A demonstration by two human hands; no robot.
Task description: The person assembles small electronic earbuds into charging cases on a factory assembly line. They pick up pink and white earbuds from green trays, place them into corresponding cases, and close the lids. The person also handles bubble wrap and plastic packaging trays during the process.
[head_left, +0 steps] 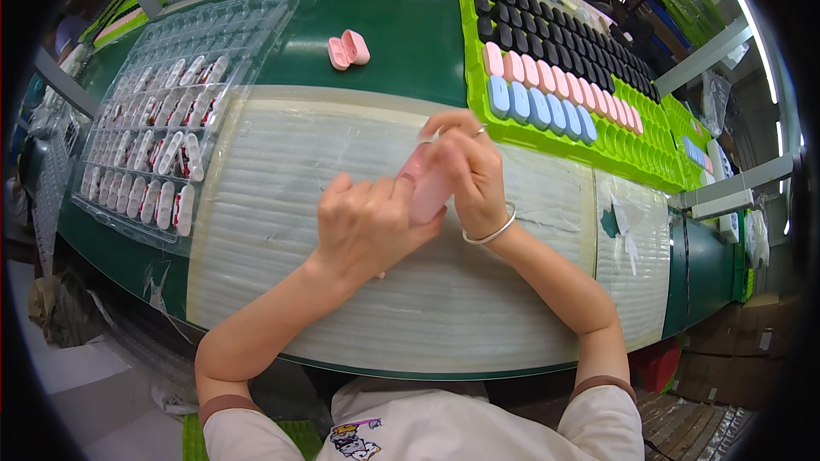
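Note:
Over the middle of the padded mat, my left hand (363,220) wraps round a pink earphone case (432,195) that is held tilted. My right hand (478,177), with a ring and a bangle, is closed at the upper end of the same case. Its fingertips are slightly blurred, so any small part between them cannot be made out. Beyond my hands, a second pink earphone case (348,51) stands open on the green tabletop, touched by neither hand.
A lime-green tray (547,142) at the far right holds rows of black, pink and blue cases. To the left, a clear plastic tray (243,34) carries white parts with red bits. Whitish padding (282,290) covers the near tabletop. Metal posts (726,49) rise at both sides.

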